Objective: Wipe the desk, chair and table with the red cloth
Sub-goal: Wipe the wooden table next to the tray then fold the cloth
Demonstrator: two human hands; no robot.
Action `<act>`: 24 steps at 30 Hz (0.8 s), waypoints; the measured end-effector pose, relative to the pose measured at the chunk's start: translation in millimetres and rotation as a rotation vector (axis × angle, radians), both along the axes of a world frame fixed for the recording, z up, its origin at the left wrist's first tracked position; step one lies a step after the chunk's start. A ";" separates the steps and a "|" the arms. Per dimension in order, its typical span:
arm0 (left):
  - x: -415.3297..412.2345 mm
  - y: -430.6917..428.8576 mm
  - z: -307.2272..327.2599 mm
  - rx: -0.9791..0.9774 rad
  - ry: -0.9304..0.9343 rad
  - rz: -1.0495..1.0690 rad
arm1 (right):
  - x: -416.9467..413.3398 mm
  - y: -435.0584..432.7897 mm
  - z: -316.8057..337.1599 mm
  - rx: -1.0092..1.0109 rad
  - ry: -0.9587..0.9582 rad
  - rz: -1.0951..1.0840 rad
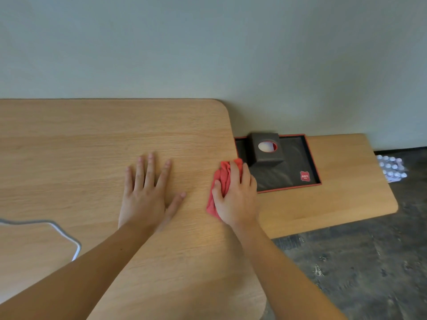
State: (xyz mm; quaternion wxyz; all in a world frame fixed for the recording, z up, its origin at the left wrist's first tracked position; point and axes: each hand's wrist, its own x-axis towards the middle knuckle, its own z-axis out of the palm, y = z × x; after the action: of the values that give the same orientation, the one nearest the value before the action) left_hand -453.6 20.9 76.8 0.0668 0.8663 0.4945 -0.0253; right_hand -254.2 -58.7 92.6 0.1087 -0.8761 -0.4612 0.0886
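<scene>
Left hand (147, 192) flat, fingers spread on the worktop (92, 139), right hand (238, 195) pressing the bunched red cloth (223, 174) at its right edge

Two hands: a left hand (147, 192) and a right hand (236, 195). One red cloth (219, 181). Two wooden tops: a desk (92, 146) and a lower shelf (351, 181). One tray (293, 162), one tissue box (266, 146), one cable (57, 229).

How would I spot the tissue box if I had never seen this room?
Find the big wooden desk, then the lower wooden shelf to its right along the wall. A dark tray with a red rim lies there; the tissue box is the dark cube standing in it, with an oval hole on top.
</scene>
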 end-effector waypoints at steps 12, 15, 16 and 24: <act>0.6 -1.1 -1.6 0.006 0.006 -0.008 | 33.1 106.5 -5.9 -0.014 -0.086 0.117; -0.2 -0.4 -2.0 0.013 -0.005 -0.009 | 28.6 96.7 -3.3 -0.007 -0.112 0.191; -0.5 -0.4 -1.8 0.013 -0.009 -0.011 | 24.1 89.2 -1.9 -0.001 -0.116 0.220; -2.6 -0.9 -0.7 0.012 0.012 -0.018 | -32.8 -22.5 -1.4 0.096 -0.056 0.258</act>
State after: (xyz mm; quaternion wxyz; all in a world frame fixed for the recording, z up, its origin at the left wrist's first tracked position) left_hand -456.1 20.0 76.1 0.0586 0.8710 0.4870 -0.0280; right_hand -287.0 -81.1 91.2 0.1252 -0.8056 -0.5765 0.0553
